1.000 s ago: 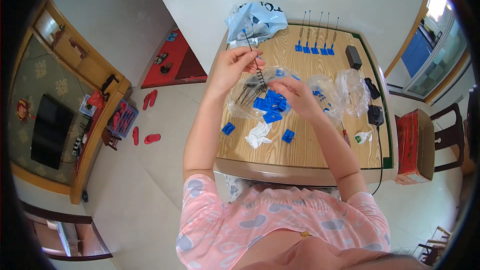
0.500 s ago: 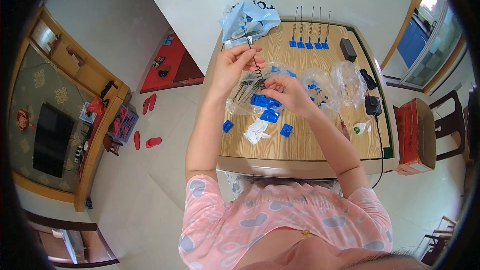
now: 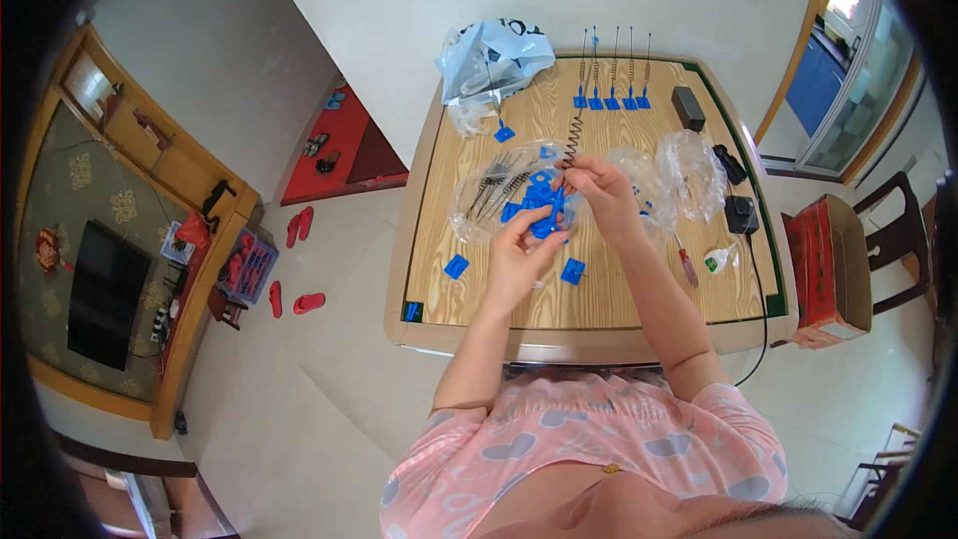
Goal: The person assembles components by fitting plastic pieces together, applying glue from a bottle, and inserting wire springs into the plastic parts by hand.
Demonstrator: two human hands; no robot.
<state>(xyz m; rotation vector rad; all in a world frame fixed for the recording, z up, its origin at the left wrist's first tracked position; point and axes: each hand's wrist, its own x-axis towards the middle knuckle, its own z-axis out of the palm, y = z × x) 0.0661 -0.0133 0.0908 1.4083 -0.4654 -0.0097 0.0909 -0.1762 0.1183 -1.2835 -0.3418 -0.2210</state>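
Observation:
A dark coiled spring on a thin rod (image 3: 574, 135) stands nearly upright in my right hand (image 3: 604, 195), whose fingers pinch its lower end. Just left and nearer, my left hand (image 3: 524, 258) has its fingers closed on a blue plastic base (image 3: 546, 227). The spring's foot is close above that base; whether they touch is hidden by my fingers. Behind my left hand, a clear plastic bag (image 3: 464, 220) holds several dark springs (image 3: 491, 190) and loose blue bases (image 3: 540, 183). One spring stands on its own blue base (image 3: 503, 134) at the back left.
At the back, several springs stand in a row on blue bases (image 3: 613, 103), near a black box (image 3: 688, 108). A light blue bag (image 3: 489, 60) sits back left. Clear bags (image 3: 691, 175), a screwdriver (image 3: 688, 265) and a corded black adapter (image 3: 739, 213) lie on the right.
My left hand has left the rod's upper part and come down nearer me, onto a blue base. My right hand has shifted right and holds the spring.

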